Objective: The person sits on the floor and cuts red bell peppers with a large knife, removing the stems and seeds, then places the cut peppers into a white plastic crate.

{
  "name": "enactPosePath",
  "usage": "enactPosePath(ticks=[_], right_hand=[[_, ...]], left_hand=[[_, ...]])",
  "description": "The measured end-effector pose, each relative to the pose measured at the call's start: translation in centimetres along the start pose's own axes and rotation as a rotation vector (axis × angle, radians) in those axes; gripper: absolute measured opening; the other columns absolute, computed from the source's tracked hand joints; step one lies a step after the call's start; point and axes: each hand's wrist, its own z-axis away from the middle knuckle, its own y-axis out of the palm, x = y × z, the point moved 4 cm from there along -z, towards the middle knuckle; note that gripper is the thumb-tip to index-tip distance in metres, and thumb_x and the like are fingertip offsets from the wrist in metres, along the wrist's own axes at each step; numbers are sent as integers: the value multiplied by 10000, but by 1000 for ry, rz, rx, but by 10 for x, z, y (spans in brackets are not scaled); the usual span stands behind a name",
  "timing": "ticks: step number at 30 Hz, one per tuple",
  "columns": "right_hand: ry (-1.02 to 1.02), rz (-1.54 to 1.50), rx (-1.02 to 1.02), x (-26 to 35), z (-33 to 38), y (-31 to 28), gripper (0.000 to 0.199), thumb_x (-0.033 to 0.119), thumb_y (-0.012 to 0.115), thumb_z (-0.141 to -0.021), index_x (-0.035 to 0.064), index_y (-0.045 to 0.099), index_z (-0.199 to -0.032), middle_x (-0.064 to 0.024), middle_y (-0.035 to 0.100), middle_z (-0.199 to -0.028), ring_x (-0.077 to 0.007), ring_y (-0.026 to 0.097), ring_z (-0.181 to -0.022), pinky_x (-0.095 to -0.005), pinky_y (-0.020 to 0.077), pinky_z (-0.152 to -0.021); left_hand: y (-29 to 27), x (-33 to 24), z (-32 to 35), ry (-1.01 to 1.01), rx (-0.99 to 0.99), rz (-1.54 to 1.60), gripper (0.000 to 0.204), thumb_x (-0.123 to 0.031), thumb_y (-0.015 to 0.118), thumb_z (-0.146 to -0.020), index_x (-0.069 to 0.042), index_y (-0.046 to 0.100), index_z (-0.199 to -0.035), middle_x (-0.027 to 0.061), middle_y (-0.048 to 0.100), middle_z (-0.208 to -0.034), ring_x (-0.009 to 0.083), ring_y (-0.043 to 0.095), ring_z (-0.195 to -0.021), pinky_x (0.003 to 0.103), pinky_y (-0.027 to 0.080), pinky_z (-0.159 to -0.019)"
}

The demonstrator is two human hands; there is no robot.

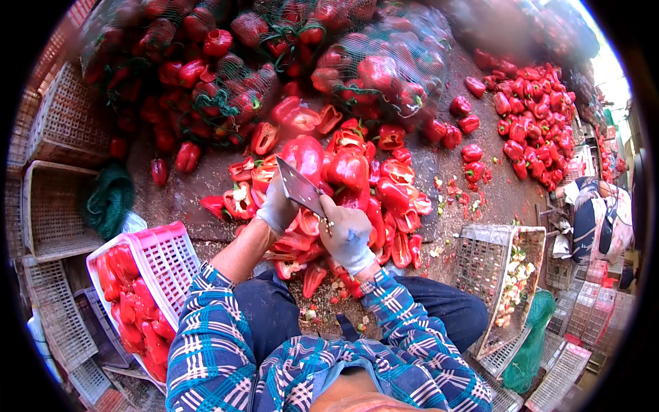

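Note:
My gloved right hand [347, 237] is closed round the handle of a broad-bladed knife [300, 187], its blade slanting up to the left. Close against the blade's left side is my gloved left hand [278, 208]; the blade hides most of its fingers, so I cannot tell what they hold. A large, glossy red bell pepper [302, 154] sits just beyond the blade and those fingers. Around and below both hands spreads a heap of red peppers [350, 172], some whole, many cut open with pale insides and seeds showing, such as a pepper half [239, 200] on the left.
A pink-and-white crate [165, 257] of red peppers stands at my left. At my right a basket [480, 257] holds pale cores. Net sacks of peppers [384, 69] line the back, with a loose pepper pile [539, 120] far right. Stacked crates [62, 199] edge the left; another person [600, 220] is at the right.

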Motion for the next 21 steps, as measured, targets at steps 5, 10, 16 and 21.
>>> enactPosePath(ticks=[5,10,16,21], right_hand=[[-41,69,38,1,20,8,525,178,735,-742,70,603,-1238,-47,581,-696,-224,616,-617,-387,436,-547],[-116,104,-8,9,30,19,527,172,722,-743,66,598,-1245,-26,553,-680,-212,592,-590,-374,412,-526],[37,50,123,-13,45,28,502,121,706,-754,69,597,-1242,-92,621,-732,-282,649,-659,-426,475,-610],[-24,60,87,14,20,-7,501,144,722,-744,60,588,-1219,-61,627,-729,-250,638,-636,-409,455,-591]], left_hand=[[-18,14,12,329,179,-699,162,-327,508,-1059,-187,588,-1068,21,626,-947,156,601,-895,317,510,-807],[-52,34,8,395,307,-774,145,-134,605,-961,-108,631,-1100,10,673,-915,155,643,-898,305,527,-813],[8,-6,59,791,366,-1225,180,60,629,-874,-65,654,-1001,50,698,-915,191,692,-877,336,559,-761],[3,-8,49,645,395,-1107,199,70,625,-874,-44,650,-1036,20,691,-921,151,678,-862,301,556,-761]])
